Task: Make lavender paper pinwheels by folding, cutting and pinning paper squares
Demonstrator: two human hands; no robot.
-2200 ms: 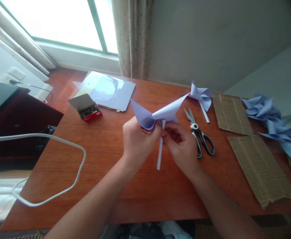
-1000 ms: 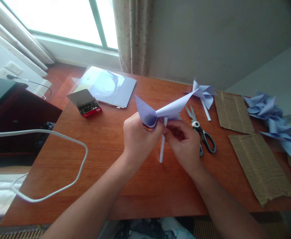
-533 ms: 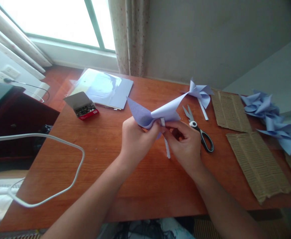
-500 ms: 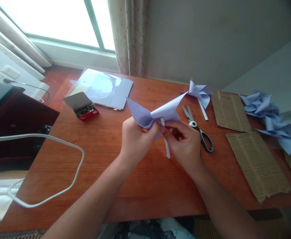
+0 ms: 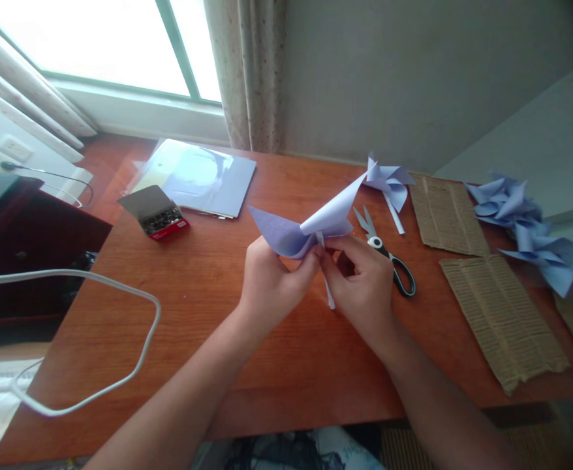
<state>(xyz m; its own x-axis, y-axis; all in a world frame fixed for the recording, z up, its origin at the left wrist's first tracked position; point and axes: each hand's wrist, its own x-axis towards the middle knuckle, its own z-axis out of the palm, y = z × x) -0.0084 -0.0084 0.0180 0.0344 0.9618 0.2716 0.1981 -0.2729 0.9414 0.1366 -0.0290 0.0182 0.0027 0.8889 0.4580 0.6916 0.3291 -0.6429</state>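
Where left hand and right hand pinch the pinwheel, its stick is hidden.

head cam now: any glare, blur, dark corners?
Head view, top left: window blown out white, glare on the plastic sleeve; head view, right: pinwheel pile slightly soft, upper corner dark; head view, centre: left hand, right hand and held pinwheel readable.

The held pinwheel is showing smooth, matt paper; the wooden tabletop is gleaming softly; the corrugated cardboard is looking rough.
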